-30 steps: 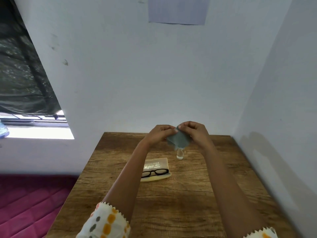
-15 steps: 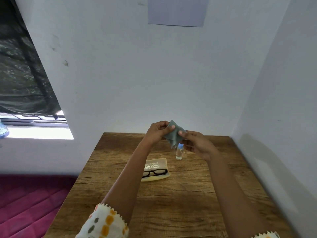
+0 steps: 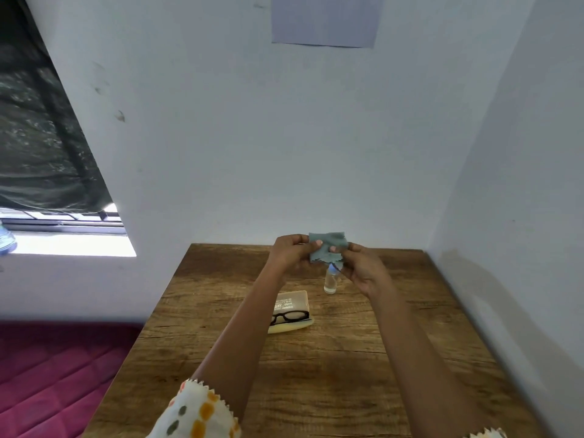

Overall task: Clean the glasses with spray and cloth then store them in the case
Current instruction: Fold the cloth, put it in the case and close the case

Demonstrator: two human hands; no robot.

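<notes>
Above the far end of the table, the left hand and right hand each pinch a side of the cloth, just over the spray bottle, while the glasses lie in the open case nearer than the bottle.

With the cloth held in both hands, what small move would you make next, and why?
Probably free the right hand and reach for the spray bottle just below it: both hands pinch the cloth, the left hand could keep it, and the glasses lie untouched on the case.
</notes>
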